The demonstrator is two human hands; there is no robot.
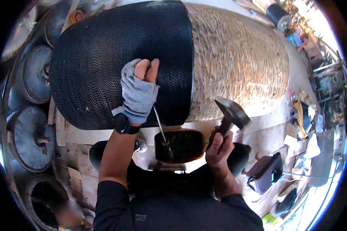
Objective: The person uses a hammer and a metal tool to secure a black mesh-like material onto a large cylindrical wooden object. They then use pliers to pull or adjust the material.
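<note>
My left hand (139, 92), in a grey glove with bare fingertips, is closed against the black ribbed part (92, 69) of a big barrel-shaped roller. What its fingers grip is hidden. A thin metal rod (159, 121) shows below the glove and slants down into a dark, rectangular container (181, 158); whether the hand touches the rod cannot be made out. My bare right hand (219, 149) is wrapped round the handle of a hammer (233, 111). The hammer head, slightly blurred, is raised in front of the roller's pale, rough, pitted part (239, 57).
Round metal discs (34, 138) stand in a row along the left. A dark bag or case (265, 173) rests on the floor at the right. Scattered tools and scraps lie along the far right, and a dark cylinder (278, 16) is at the back right.
</note>
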